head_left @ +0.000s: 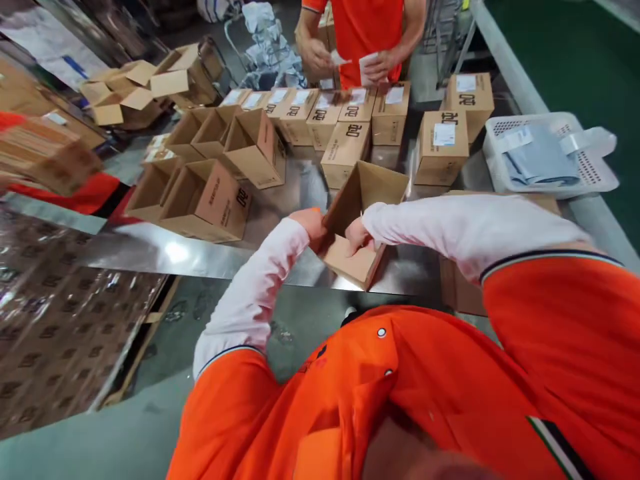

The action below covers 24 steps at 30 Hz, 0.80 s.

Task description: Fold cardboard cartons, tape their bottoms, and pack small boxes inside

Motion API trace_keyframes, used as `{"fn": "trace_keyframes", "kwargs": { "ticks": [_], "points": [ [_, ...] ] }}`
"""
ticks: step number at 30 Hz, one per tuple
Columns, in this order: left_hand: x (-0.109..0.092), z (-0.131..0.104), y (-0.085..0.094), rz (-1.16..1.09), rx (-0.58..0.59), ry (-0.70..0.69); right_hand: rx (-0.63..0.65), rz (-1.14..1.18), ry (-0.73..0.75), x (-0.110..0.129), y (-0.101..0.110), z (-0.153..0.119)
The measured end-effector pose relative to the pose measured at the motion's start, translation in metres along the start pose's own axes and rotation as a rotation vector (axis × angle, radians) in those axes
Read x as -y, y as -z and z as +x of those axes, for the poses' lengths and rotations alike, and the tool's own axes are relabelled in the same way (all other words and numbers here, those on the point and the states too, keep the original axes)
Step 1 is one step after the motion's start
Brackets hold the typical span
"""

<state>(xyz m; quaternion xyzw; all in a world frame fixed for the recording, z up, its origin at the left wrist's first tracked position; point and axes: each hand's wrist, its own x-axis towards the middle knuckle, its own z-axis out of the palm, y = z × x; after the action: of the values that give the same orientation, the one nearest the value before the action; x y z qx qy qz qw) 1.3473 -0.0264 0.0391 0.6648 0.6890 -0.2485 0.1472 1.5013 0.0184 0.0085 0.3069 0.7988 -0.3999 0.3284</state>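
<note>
A cardboard box (384, 183) stands tilted at the table's near edge in front of me, its upper part open. My left hand (311, 225) holds the box's left side; its fingertips are partly hidden and a small orange bit shows beside them. My right hand (357, 237) reaches in from the right, fingers bent and pressed against the box's near panel (353, 261). Just beyond lies a closed box (345, 155) with black print. To the left stand several open boxes (205, 200). The inside of the box I hold is partly hidden.
Labelled boxes (300, 117) stand in a row across the metal table (200, 261). At right are two labelled boxes (443, 150) and a white basket (500, 173) with grey-blue packages. One co-worker (367, 40) holds papers opposite; another carries flattened cardboard (47, 153) at left. Wrapped stacked boxes (50, 320) sit lower left.
</note>
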Motion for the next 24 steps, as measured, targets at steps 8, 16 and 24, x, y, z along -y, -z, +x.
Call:
{"fn": "trace_keyframes", "kwargs": {
  "ticks": [8,16,24],
  "points": [
    [0.01,0.0,-0.01,-0.016,-0.059,-0.016,-0.677,-0.425,-0.26,-0.027,0.043,-0.013],
    [-0.042,-0.027,-0.039,-0.042,-0.158,-0.104,-0.501,-0.482,-0.218,-0.074,-0.01,-0.027],
    [-0.034,-0.028,-0.041,0.058,-0.117,-0.171,-0.925,-0.383,0.161,-0.038,-0.113,-0.048]
  ]
}}
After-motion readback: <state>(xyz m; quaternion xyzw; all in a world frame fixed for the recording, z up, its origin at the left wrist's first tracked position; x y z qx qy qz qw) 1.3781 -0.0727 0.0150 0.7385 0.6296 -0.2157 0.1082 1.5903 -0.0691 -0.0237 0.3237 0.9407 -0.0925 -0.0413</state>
